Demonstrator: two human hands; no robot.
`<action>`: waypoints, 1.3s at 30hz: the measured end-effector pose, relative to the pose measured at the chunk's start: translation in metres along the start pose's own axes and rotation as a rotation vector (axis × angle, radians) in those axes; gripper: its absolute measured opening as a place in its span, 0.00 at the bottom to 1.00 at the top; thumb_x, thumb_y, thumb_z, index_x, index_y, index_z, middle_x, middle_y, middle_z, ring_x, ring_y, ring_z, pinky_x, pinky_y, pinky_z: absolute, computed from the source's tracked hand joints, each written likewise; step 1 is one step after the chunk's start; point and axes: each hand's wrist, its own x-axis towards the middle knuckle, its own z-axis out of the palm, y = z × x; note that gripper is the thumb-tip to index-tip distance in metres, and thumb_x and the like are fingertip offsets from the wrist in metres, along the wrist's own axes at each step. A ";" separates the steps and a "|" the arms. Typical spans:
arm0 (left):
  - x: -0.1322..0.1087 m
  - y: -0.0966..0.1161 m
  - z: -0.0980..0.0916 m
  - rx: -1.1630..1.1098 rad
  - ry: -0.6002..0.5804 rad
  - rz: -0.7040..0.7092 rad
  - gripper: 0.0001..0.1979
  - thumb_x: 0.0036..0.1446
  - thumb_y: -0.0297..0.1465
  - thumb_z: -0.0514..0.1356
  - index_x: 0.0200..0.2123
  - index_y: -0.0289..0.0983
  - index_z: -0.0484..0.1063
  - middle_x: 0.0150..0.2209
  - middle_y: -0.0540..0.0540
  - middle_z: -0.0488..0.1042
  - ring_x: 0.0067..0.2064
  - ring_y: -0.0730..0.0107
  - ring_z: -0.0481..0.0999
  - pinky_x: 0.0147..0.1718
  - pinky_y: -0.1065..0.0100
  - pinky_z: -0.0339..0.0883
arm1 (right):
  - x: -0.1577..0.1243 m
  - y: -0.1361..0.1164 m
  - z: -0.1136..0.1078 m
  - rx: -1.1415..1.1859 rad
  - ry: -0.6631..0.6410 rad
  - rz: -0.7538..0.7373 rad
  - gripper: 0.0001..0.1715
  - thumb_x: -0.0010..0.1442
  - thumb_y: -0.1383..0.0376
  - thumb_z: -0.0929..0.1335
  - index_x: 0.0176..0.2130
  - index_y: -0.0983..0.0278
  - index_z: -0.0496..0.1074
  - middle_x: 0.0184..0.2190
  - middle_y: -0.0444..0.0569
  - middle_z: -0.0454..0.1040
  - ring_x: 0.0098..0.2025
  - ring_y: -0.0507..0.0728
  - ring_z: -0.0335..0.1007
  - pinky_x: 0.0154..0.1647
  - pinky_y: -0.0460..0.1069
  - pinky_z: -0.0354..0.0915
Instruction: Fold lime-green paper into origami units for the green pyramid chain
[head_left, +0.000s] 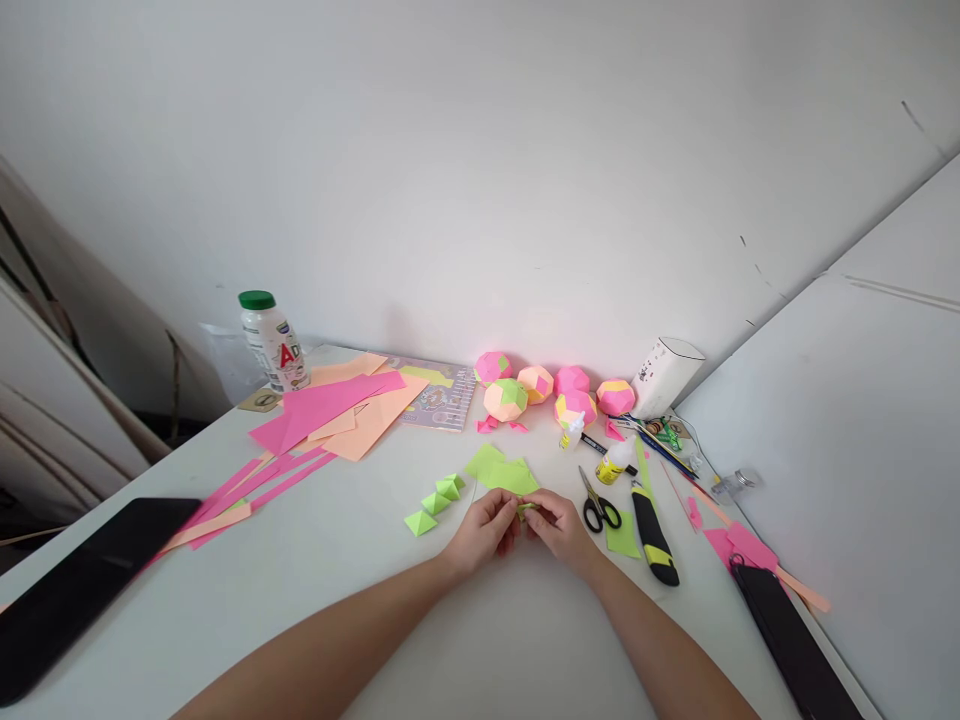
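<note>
Both hands meet over the table's middle, pinching a small piece of green paper [527,507] between them. My left hand [486,528] is closed on its left side, and my right hand [556,525] is closed on its right. Fingers hide most of the piece, so its folded shape cannot be made out. Just beyond the hands lie flat green paper sheets [504,470]. Left of my left hand stands a row of several small folded green paper pyramids [435,502]. Black-handled scissors [600,510] rest to the right of my right hand, beside a green paper square [623,535].
Several faceted paper balls [505,399] sit along the wall. Two glue bottles [613,464] and a utility knife [655,535] are on the right. Pink and orange sheets [337,410], a green-capped bottle [271,340] and a black tablet-like slab [90,590] occupy the left.
</note>
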 end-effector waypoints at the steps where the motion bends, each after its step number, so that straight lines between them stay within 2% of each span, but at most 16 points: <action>1: 0.000 0.000 0.000 0.004 -0.003 0.003 0.15 0.55 0.44 0.53 0.28 0.37 0.60 0.20 0.54 0.66 0.18 0.78 0.62 0.16 0.74 0.56 | 0.000 0.000 0.000 -0.009 -0.008 -0.003 0.12 0.59 0.61 0.63 0.39 0.64 0.71 0.30 0.46 0.68 0.24 0.50 0.65 0.27 0.46 0.63; 4: 0.001 -0.002 -0.001 0.014 -0.005 0.007 0.15 0.55 0.44 0.53 0.29 0.37 0.60 0.20 0.55 0.65 0.17 0.79 0.62 0.16 0.74 0.55 | 0.000 0.002 0.000 -0.015 -0.015 0.014 0.13 0.60 0.60 0.63 0.39 0.65 0.71 0.27 0.46 0.68 0.24 0.50 0.65 0.26 0.46 0.63; 8: 0.002 -0.005 -0.001 0.018 -0.001 0.010 0.15 0.55 0.44 0.53 0.30 0.38 0.58 0.20 0.56 0.65 0.16 0.79 0.61 0.15 0.75 0.54 | -0.001 0.004 0.002 0.061 0.015 0.088 0.14 0.59 0.58 0.64 0.42 0.64 0.65 0.25 0.44 0.68 0.23 0.51 0.65 0.25 0.46 0.63; 13: 0.002 -0.006 -0.002 0.033 0.005 0.011 0.15 0.55 0.43 0.53 0.29 0.37 0.58 0.20 0.56 0.65 0.16 0.80 0.62 0.15 0.75 0.54 | -0.001 0.006 0.002 0.076 0.025 0.105 0.12 0.59 0.56 0.64 0.33 0.62 0.60 0.21 0.40 0.67 0.22 0.51 0.65 0.24 0.45 0.61; 26: 0.002 -0.004 -0.001 0.076 0.046 0.013 0.14 0.55 0.43 0.53 0.31 0.38 0.58 0.15 0.57 0.63 0.17 0.76 0.63 0.17 0.74 0.59 | -0.001 0.008 0.001 0.059 -0.009 0.094 0.11 0.58 0.58 0.65 0.31 0.64 0.63 0.20 0.41 0.66 0.21 0.50 0.63 0.24 0.45 0.61; 39: 0.001 -0.001 0.000 0.100 0.028 0.009 0.13 0.55 0.43 0.53 0.30 0.38 0.58 0.15 0.56 0.64 0.16 0.77 0.61 0.16 0.74 0.55 | 0.000 0.005 -0.001 -0.047 -0.030 0.056 0.12 0.59 0.60 0.63 0.29 0.65 0.68 0.19 0.43 0.66 0.22 0.50 0.62 0.24 0.44 0.58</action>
